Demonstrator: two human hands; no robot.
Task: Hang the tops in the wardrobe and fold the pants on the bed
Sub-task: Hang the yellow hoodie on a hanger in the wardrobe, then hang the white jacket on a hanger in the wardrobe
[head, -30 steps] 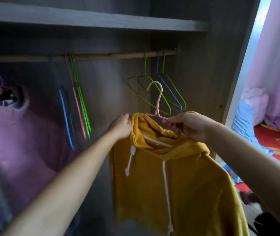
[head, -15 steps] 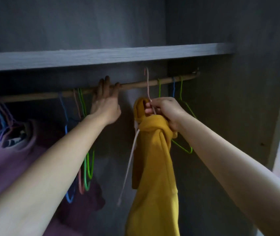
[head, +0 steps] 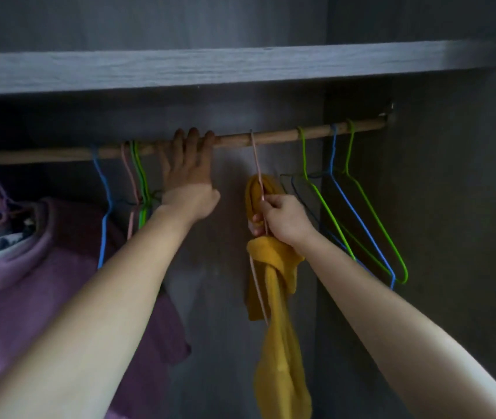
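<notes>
A yellow hoodie [head: 280, 343] hangs edge-on from a pink wire hanger [head: 257, 164] whose hook sits over the wooden wardrobe rail [head: 271, 137]. My right hand [head: 283, 220] grips the hanger's neck and the hoodie's collar just below the rail. My left hand [head: 188, 179] holds the rail itself, fingers curled over it, a little to the left of the hoodie.
Empty green and blue hangers [head: 358, 207] hang right of the hoodie; blue, pink and green ones [head: 133, 189] hang left of my left hand. A purple top [head: 29, 282] hangs at far left. A grey shelf [head: 210, 68] runs above the rail; the wardrobe's side wall [head: 452, 237] closes the right.
The hoodie on its hanger was lifted from chest height up to the rail and hooked on. My left hand let go of the hoodie and took hold of the rail.
</notes>
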